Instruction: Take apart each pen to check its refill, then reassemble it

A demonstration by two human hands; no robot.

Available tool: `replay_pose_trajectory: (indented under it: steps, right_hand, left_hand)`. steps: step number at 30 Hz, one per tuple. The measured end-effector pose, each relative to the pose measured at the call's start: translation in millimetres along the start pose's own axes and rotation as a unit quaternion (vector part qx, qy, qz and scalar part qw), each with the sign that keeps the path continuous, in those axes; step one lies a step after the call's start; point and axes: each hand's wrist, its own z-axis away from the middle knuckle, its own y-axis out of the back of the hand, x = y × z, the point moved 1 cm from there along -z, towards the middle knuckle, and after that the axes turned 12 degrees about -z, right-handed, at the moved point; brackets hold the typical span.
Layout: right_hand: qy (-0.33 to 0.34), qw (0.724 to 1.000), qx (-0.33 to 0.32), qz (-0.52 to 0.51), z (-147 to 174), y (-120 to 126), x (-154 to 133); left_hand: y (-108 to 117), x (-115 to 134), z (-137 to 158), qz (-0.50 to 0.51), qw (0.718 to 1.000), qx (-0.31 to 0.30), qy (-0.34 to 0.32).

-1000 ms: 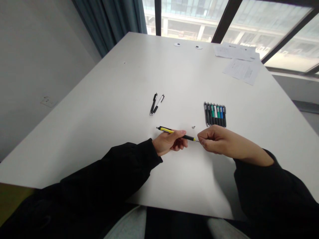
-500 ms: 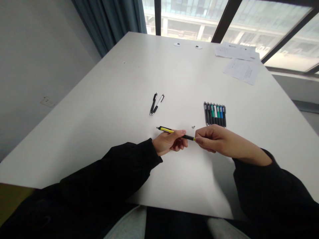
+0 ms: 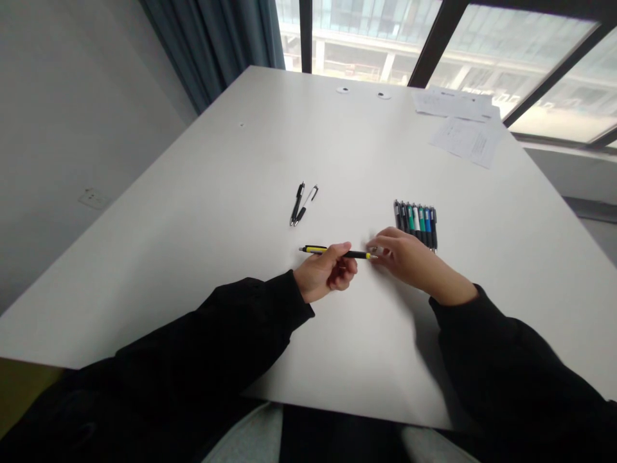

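My left hand [image 3: 326,273] is closed around a yellow-and-black ballpoint pen [image 3: 357,254], held nearly level with its clicker to the left. The pen's pointed end reaches right, close to my right hand [image 3: 407,258]. My right hand is lowered towards the table, thumb and forefinger apart around a small shiny piece [image 3: 374,249], whose kind is too small to tell. Whether the fingertips touch that piece is unclear. Just behind my right hand lies a row of several pens [image 3: 416,218] with black, green, white and blue barrels, its near end partly covered by the hand.
A black pen [image 3: 297,203] and a white pen [image 3: 306,204] lie ahead of my left hand on the white table [image 3: 193,212]. Paper sheets [image 3: 465,138] rest at the far right. Two round fittings [image 3: 342,90] sit near the far edge, before the window.
My right hand has let go of the pen's tip end and moved slightly forward and left, to the small shiny piece. My left hand still holds the pen, now more level.
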Motion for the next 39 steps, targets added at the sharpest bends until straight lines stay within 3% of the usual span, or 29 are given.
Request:
replay_pose_trajectory:
  steps: [3, 5, 9, 12, 20, 30, 39]
  right_hand:
    - [0.027, 1.000, 0.001, -0.008, -1, 4, -5]
    - [0.036, 0.996, 0.029, -0.071, 1, 12, -18]
    - [0.071, 0.960, 0.135, -0.237, 11, 27, -45]
    - [0.079, 0.945, 0.167, -0.270, 15, 29, -54]
    - [0.092, 0.949, 0.128, -0.273, 14, 26, -55]
    - [0.117, 0.969, 0.128, -0.173, 14, 31, -59]
    - [0.108, 0.969, 0.128, -0.180, 14, 31, -58]
  left_hand:
    - [0, 1, -1, 0.007, 1.000, 0.007, 0.004]
    - [0, 1, -2, 0.016, 1.000, 0.008, 0.004]
    - [2, 1, -3, 0.039, 0.999, 0.001, -0.001]
    - [2, 1, -3, 0.043, 0.999, 0.004, -0.002]
    - [2, 0, -2, 0.036, 0.999, 0.007, -0.002]
    - [0, -2, -3, 0.008, 0.999, 0.037, -0.026]
    - [1, -4, -4, -0.007, 0.999, 0.023, -0.040]
